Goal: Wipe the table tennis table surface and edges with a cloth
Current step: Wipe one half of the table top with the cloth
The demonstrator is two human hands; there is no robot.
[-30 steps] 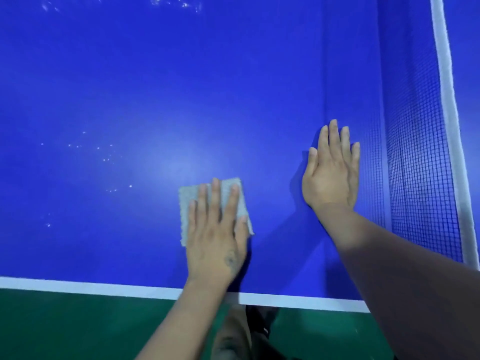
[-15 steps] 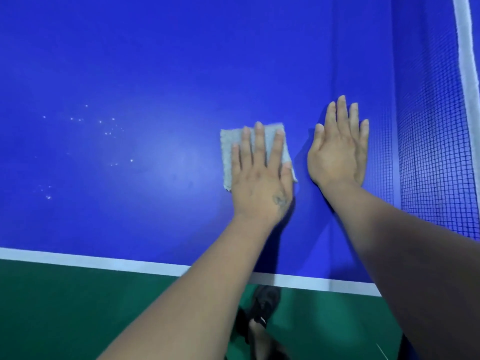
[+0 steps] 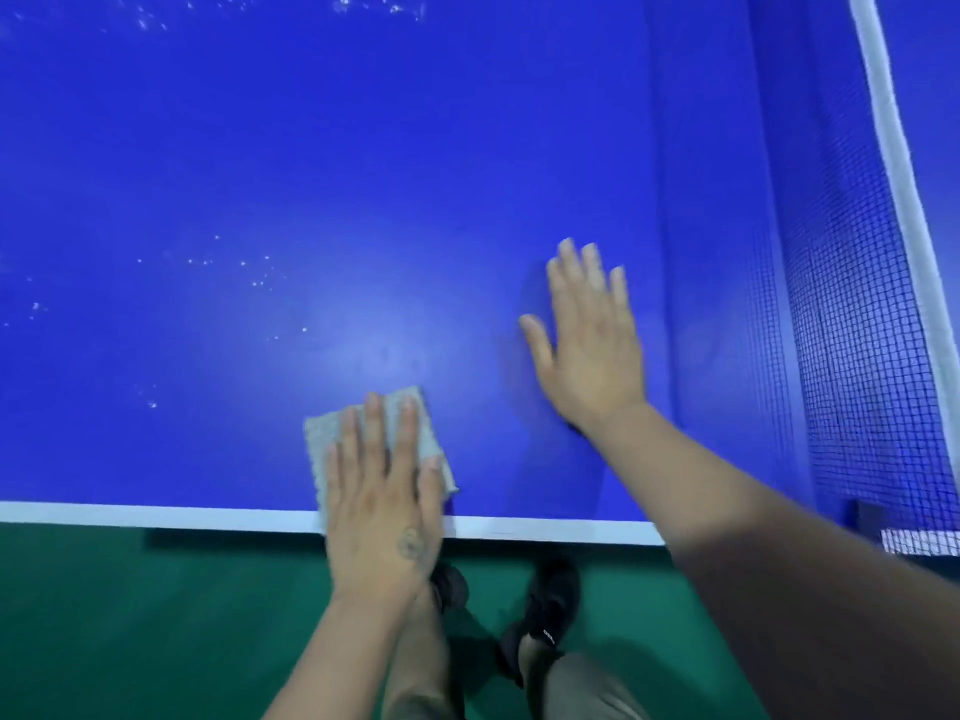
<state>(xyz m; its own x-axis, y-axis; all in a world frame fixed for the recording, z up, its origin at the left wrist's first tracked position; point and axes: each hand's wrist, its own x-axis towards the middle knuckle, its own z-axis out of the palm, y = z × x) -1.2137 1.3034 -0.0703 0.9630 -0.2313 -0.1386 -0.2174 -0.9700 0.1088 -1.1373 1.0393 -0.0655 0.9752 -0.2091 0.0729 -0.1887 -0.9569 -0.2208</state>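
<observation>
Pale specks (image 3: 244, 272) dot the glossy blue table (image 3: 363, 148) to the left, well apart from the cloth (image 3: 322, 439) and up-left of it. The left hand (image 3: 382, 496) lies flat with straight fingers pressing the cloth, a small grey, nubbly rectangle, its long axis running away from the white edge line (image 3: 156, 511) it overlaps. That hand is nearer the specks, so the next stroke likely goes left. The right hand (image 3: 587, 345) rests open on bare table, near the mesh net (image 3: 852, 304).
</observation>
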